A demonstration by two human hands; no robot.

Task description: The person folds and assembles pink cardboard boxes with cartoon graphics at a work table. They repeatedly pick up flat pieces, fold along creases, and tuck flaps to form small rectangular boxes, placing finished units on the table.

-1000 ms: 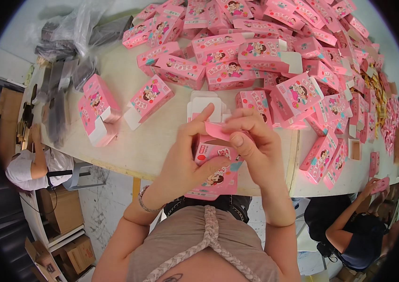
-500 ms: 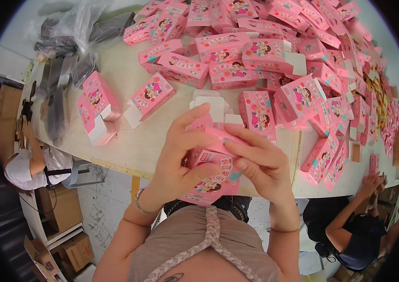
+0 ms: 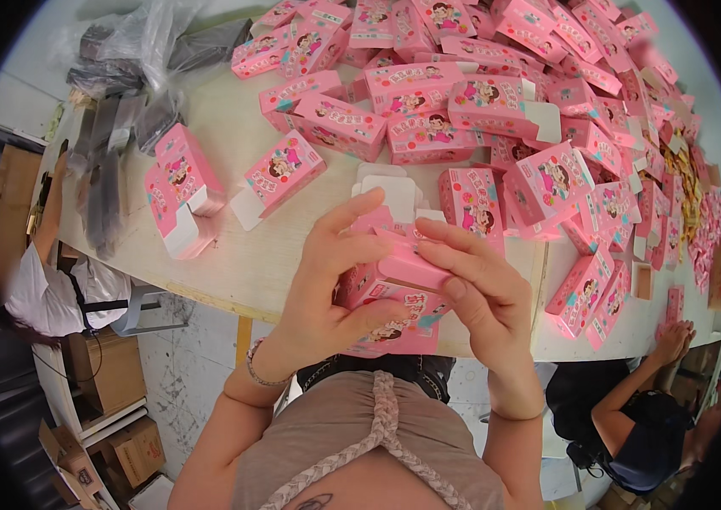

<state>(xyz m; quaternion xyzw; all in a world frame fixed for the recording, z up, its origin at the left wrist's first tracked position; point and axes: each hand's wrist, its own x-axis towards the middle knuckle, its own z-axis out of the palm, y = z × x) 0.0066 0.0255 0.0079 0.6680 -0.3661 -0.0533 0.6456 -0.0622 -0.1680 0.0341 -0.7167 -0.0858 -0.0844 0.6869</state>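
The pink printed carton (image 3: pixel 418 305) is located between the two hands, at the near edge of the counter (image 3: pixel 279 259). Left hand (image 3: pixel 322 285): fingers gripping the carton's left side, thumb across the printed face. Right hand (image 3: pixel 488 302): fingers closed on the carton's right end, fingertips at the far edge of the upward-facing end panel (image 3: pixel 411 270), thumb at its right corner. Both hands are in contact; neither is nearer. The long axis appears to run down from this panel, foreshortened. Hidden: the carton's far side. Indeterminate: whether the white flaps (image 3: pixel 396 192) beyond belong to another carton.
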